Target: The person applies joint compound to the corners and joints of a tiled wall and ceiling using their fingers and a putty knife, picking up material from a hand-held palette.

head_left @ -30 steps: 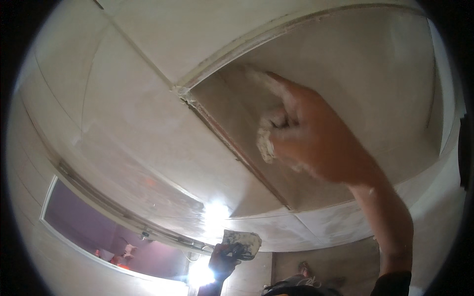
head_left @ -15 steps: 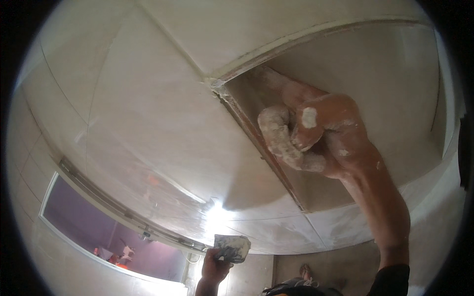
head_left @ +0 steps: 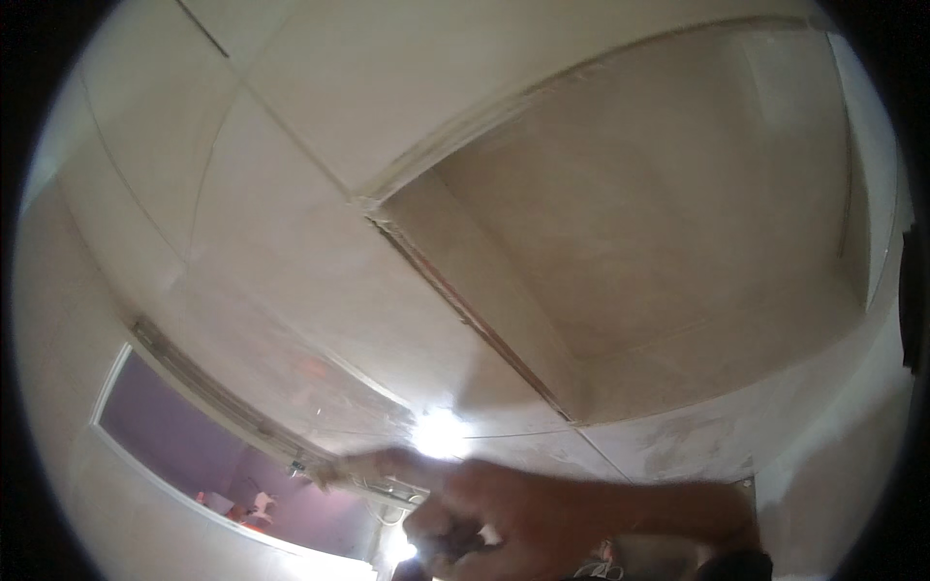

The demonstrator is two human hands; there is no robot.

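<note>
My right hand, blurred by motion, reaches across the lower middle from the right. Its index finger stretches left and carries pale paste at the tip, while the other fingers curl in; I see no tool in it. Behind it, my left hand shows only as a dark sliver at the bottom edge, and its fingers are hidden. The small paste-covered plate it held earlier cannot be made out. Above both hands is a square recess in the pale panelled surface, its left edge rough and brownish.
At lower left a white-framed opening shows a purple wall and some red and white items. A metal rail runs along its top. Bright light glares off the surface. A shoe appears at the bottom.
My right hand has left the recess edge and moved down and left, in front of my left hand. The plate is now out of sight. The view has shifted slightly.
</note>
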